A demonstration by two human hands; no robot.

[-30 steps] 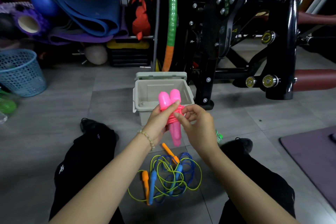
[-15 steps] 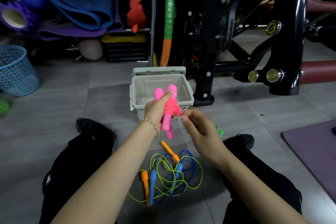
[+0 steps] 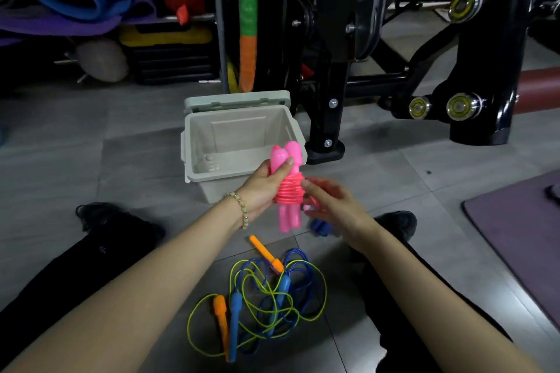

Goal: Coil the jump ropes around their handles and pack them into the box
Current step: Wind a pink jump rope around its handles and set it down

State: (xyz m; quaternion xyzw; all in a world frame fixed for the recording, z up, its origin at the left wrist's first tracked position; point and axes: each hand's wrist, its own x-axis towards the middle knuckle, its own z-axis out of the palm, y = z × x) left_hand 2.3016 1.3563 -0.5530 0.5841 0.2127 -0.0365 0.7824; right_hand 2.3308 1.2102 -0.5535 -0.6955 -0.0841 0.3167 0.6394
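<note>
Rope-coiling going on just in front of the open box (image 3: pixel 197 142).
Left hand (image 3: pixel 263 188) is gripping the pink jump rope (image 3: pixel 288 191) by both handles, upright, fingers curling round them, cord wound tight about their middle. Right hand (image 3: pixel 331 206) (blurred) is touching the coil's side, fingers curling on a loose bit of pink cord. Box is sitting on the floor, lid tipped back. Orange-handled rope (image 3: pixel 220 316) and blue rope (image 3: pixel 235 322) are lying tangled nearer the person.
</note>
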